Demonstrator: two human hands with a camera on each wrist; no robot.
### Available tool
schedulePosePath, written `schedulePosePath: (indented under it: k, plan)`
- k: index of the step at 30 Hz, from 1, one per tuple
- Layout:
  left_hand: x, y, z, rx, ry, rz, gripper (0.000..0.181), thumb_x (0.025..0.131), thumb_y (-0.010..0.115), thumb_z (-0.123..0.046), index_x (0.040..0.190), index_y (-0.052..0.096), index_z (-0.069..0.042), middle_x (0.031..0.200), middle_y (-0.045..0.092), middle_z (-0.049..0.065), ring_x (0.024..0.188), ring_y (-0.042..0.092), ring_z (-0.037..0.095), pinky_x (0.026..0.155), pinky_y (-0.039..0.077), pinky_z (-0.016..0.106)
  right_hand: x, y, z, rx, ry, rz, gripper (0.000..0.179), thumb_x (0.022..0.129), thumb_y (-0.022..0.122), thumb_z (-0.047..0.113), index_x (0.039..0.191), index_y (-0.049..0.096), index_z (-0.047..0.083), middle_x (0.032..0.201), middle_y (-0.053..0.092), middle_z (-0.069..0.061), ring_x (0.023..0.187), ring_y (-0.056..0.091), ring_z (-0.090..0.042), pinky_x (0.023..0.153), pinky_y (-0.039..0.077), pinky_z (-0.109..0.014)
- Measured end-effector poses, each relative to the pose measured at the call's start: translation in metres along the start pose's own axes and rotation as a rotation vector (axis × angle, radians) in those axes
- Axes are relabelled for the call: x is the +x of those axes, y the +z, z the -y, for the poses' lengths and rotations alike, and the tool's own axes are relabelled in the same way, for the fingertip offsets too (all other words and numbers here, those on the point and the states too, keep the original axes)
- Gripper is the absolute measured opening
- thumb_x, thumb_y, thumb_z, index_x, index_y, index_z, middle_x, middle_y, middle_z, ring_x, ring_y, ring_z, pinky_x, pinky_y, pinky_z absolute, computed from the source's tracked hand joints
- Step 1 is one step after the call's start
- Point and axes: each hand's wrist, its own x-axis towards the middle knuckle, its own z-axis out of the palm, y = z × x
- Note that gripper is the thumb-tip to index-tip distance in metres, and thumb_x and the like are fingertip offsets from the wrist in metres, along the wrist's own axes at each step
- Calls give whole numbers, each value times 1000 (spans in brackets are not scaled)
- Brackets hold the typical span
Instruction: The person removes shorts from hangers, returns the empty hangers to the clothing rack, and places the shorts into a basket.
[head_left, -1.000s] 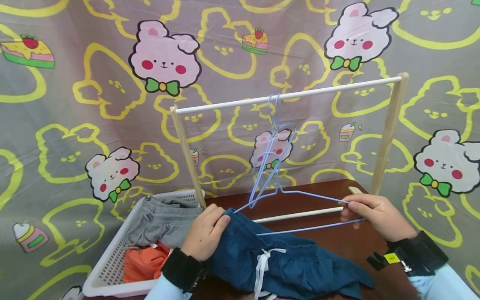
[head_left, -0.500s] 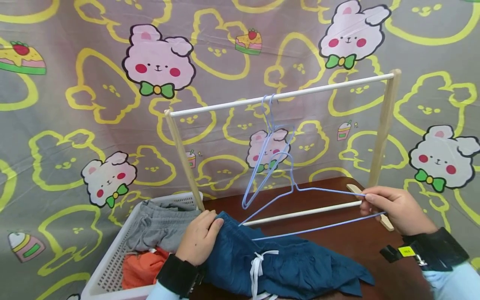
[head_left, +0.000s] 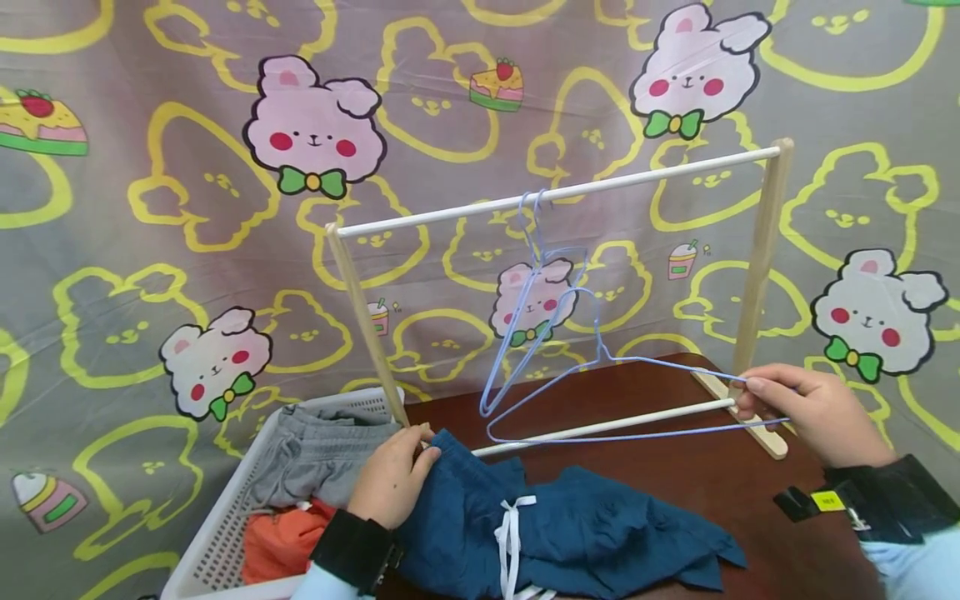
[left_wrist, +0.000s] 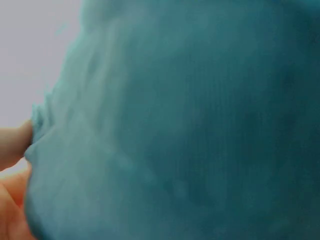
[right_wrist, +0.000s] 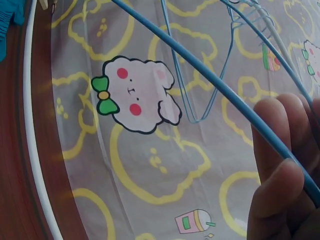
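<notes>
Dark blue shorts [head_left: 585, 525] with a white drawstring [head_left: 510, 542] lie spread over the front of the table. My left hand [head_left: 396, 473] pinches their waistband at its left end; in the left wrist view the blue cloth [left_wrist: 165, 120] fills nearly everything, with fingertips [left_wrist: 12, 145] at its edge. My right hand [head_left: 817, 412] grips the right end of a blue wire hanger [head_left: 645, 435], held level above the table with its hook up. The hanger's left end is clear of the waistband. In the right wrist view, fingers [right_wrist: 280, 185] curl round the hanger wire [right_wrist: 220, 82].
A wooden rack with a white rail [head_left: 637, 181] stands behind, two blue hangers [head_left: 517, 333] hanging from it. A white lower bar [head_left: 600, 429] runs near the tabletop [head_left: 787, 517]. At left, a white basket [head_left: 202, 533] holds grey shorts [head_left: 330, 450] and an orange garment [head_left: 281, 546].
My right hand has moved right with the hanger, and the hanger's left end has come out of the shorts' waistband. My left hand keeps its hold on the waistband, shifting slightly left.
</notes>
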Motion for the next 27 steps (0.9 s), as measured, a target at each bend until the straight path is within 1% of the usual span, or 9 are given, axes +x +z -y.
schedulePosePath:
  k: [2, 4, 9, 12, 14, 16, 20, 25, 27]
  plan:
    - [0, 0, 0, 6, -6, 6, 19, 99, 68, -22, 117, 68, -16, 97, 63, -2, 85, 60, 15, 76, 51, 40, 0, -1, 1, -34, -2, -38, 21, 104, 57, 11, 108, 67, -7, 81, 72, -2, 70, 69, -13, 63, 54, -18]
    - [0, 0, 0, 11, -21, 13, 23, 98, 69, -23, 120, 67, -16, 91, 59, -6, 80, 57, 11, 72, 49, 37, 0, -1, 4, -47, 8, -83, 24, 104, 58, 13, 109, 66, -9, 80, 72, 2, 70, 70, -9, 63, 54, -16]
    - [-2, 1, -1, 24, -55, 19, 34, 97, 69, -31, 129, 66, -16, 103, 64, -3, 86, 60, 11, 75, 53, 39, -2, 0, 13, -5, 29, -196, 25, 103, 60, 13, 112, 65, -9, 78, 72, 5, 67, 69, -4, 61, 53, -15]
    - [-3, 1, -2, 40, -53, 18, 37, 98, 68, -35, 131, 65, -19, 108, 65, -2, 88, 61, 12, 76, 53, 41, -4, -1, 18, -34, 25, -242, 26, 104, 59, 14, 116, 64, -8, 77, 71, 9, 67, 68, -1, 58, 52, -16]
    - [-4, 1, -2, 50, -43, 14, 36, 98, 68, -35, 131, 65, -20, 108, 64, -2, 87, 59, 11, 75, 53, 40, -5, -3, 22, -84, 29, -274, 29, 105, 57, 17, 118, 64, -7, 77, 68, 14, 66, 66, 3, 56, 51, -16]
    - [-4, 0, -2, 52, -28, 13, 36, 98, 68, -34, 131, 64, -21, 107, 64, -2, 86, 58, 11, 74, 52, 39, -6, -5, 25, -125, 25, -298, 32, 106, 55, 19, 122, 63, -8, 79, 66, 20, 67, 63, 6, 56, 50, -15]
    - [-6, 0, -2, 54, -20, 17, 35, 98, 68, -34, 131, 64, -22, 106, 64, -3, 86, 57, 10, 75, 52, 39, -7, -8, 31, -152, 8, -342, 34, 107, 51, 17, 127, 60, -9, 81, 61, 28, 68, 60, 11, 56, 50, -13]
    - [-8, -1, -2, 52, -27, 2, 36, 98, 67, -34, 131, 65, -21, 108, 64, -3, 88, 59, 14, 77, 51, 39, -4, -14, 37, -180, -4, -372, 36, 109, 46, 16, 130, 58, -10, 84, 56, 34, 70, 57, 17, 59, 47, -8]
    - [-8, -1, -2, 55, -20, -11, 36, 98, 67, -34, 131, 65, -21, 109, 64, -3, 89, 60, 14, 76, 51, 39, -1, -17, 39, -181, -19, -380, 35, 109, 45, 14, 129, 58, -10, 86, 56, 33, 71, 56, 18, 61, 46, -6]
